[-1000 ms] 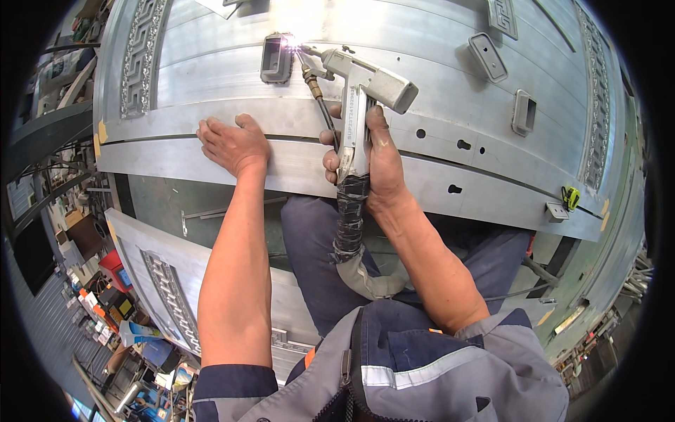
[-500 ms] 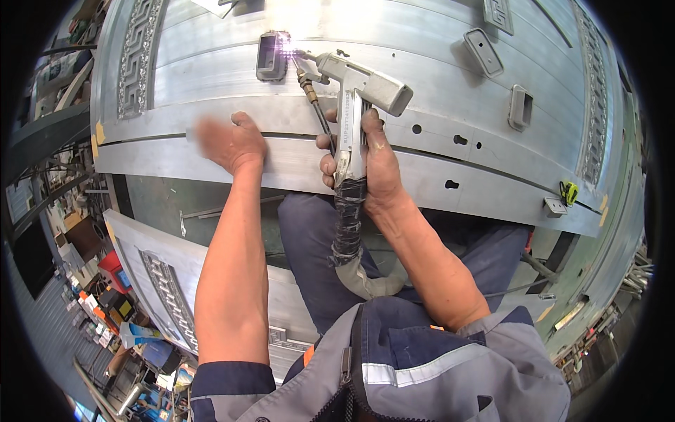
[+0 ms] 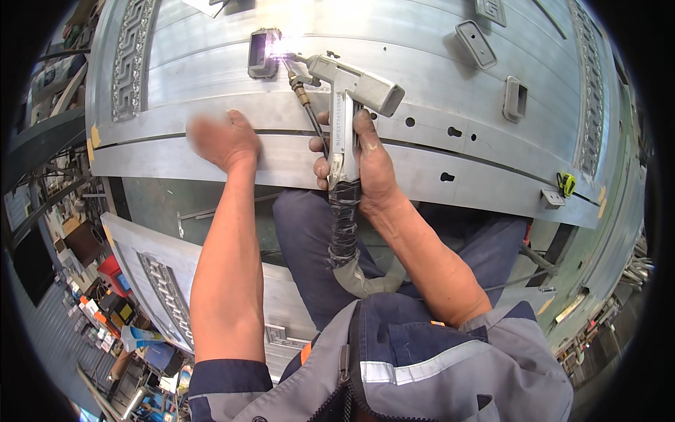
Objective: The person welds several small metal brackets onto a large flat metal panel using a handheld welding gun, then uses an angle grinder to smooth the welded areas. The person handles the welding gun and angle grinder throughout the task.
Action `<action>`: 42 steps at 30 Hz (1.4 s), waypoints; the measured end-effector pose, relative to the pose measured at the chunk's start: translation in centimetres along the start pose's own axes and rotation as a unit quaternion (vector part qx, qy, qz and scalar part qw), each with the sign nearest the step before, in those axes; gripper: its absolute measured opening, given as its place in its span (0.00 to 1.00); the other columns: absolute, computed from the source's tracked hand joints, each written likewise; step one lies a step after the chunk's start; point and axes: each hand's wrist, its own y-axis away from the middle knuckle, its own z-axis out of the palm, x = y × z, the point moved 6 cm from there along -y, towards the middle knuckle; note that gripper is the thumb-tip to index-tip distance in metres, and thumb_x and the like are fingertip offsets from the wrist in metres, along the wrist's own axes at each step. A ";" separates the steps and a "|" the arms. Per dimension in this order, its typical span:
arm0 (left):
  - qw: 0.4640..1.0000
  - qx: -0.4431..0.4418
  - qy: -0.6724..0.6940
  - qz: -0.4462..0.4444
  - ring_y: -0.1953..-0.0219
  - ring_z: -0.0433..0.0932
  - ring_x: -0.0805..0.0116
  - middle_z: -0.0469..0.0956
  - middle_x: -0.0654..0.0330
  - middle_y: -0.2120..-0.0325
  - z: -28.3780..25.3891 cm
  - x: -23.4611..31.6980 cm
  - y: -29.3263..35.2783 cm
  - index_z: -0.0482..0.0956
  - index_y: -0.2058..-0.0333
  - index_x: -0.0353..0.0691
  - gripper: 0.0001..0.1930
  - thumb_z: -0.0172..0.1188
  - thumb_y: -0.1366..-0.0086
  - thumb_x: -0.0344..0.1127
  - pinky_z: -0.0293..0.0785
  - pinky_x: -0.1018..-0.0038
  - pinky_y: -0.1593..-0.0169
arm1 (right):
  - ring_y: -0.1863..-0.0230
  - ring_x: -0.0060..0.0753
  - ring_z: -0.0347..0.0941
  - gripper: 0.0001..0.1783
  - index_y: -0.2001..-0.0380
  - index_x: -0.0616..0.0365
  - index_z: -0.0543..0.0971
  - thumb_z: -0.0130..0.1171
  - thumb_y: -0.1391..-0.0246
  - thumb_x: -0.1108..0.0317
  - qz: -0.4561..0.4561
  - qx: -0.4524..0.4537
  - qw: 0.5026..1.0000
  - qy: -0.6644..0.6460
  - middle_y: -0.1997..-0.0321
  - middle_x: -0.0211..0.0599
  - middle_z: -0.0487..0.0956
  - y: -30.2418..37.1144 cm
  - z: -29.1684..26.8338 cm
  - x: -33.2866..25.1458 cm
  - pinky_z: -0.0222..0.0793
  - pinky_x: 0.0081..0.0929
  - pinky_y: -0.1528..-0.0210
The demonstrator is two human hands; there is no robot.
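My right hand point(image 3: 376, 165) is closed around the white handle of a welding gun point(image 3: 369, 90). The gun's nozzle points left, and a bright purple-white glare burns at its tip. That tip is at the right edge of a small rectangular metal socket point(image 3: 271, 62) standing on a large silver metal panel point(image 3: 204, 88). A thin brass-jointed feed tube point(image 3: 304, 97) runs beside the nozzle. Black tape wraps the hose point(image 3: 344, 225) below the grip. My left hand point(image 3: 228, 141) rests on the panel's near strip, empty, thumb apart; its fingertips are blurred.
Other metal sockets point(image 3: 515, 98) and an oval-ended cup point(image 3: 476, 44) lie to the right. A yellow-green tape measure point(image 3: 566, 184) sits by the panel's right end. A second panel point(image 3: 151, 243) leans low on the left, near cluttered tools and boxes point(image 3: 112, 306).
The whole scene has shifted slightly left in view. The gun and both hands keep nearly the same places on the panel, and the glare still burns at the socket.
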 end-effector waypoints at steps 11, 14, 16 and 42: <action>0.999 0.026 0.022 0.006 0.27 0.56 0.48 0.62 0.42 0.32 -0.1 -0.2 -0.1 0.63 0.36 0.27 0.35 0.52 0.32 0.50 0.49 0.53 0.26 | 0.73 0.26 0.78 0.38 0.42 0.55 0.70 0.42 0.31 0.30 0.005 0.004 1.000 0.015 0.61 0.37 0.77 0.7 0.2 0.3 0.79 0.27 0.76; 1.000 0.013 0.024 0.000 0.26 0.55 0.49 0.61 0.43 0.31 0.0 0.0 0.0 0.62 0.35 0.27 0.35 0.51 0.33 0.49 0.49 0.54 0.26 | 0.73 0.26 0.78 0.39 0.41 0.54 0.70 0.42 0.32 0.29 0.006 0.008 1.000 0.021 0.61 0.37 0.77 0.9 0.1 0.3 0.79 0.27 0.75; 1.000 0.012 0.025 -0.002 0.26 0.55 0.49 0.61 0.43 0.31 0.0 0.0 0.0 0.62 0.36 0.28 0.35 0.51 0.33 0.49 0.49 0.54 0.26 | 0.73 0.26 0.78 0.39 0.41 0.54 0.70 0.42 0.32 0.29 0.006 0.009 1.000 0.029 0.61 0.37 0.77 1.1 0.1 0.4 0.79 0.27 0.75; 0.999 -0.024 0.005 -0.023 0.29 0.58 0.49 0.62 0.44 0.33 -0.6 0.3 0.2 0.64 0.38 0.29 0.33 0.49 0.32 0.50 0.53 0.54 0.27 | 0.75 0.27 0.78 0.36 0.41 0.56 0.71 0.40 0.28 0.34 -0.009 0.023 1.000 -0.004 0.63 0.38 0.78 1.3 0.9 -2.0 0.75 0.27 0.78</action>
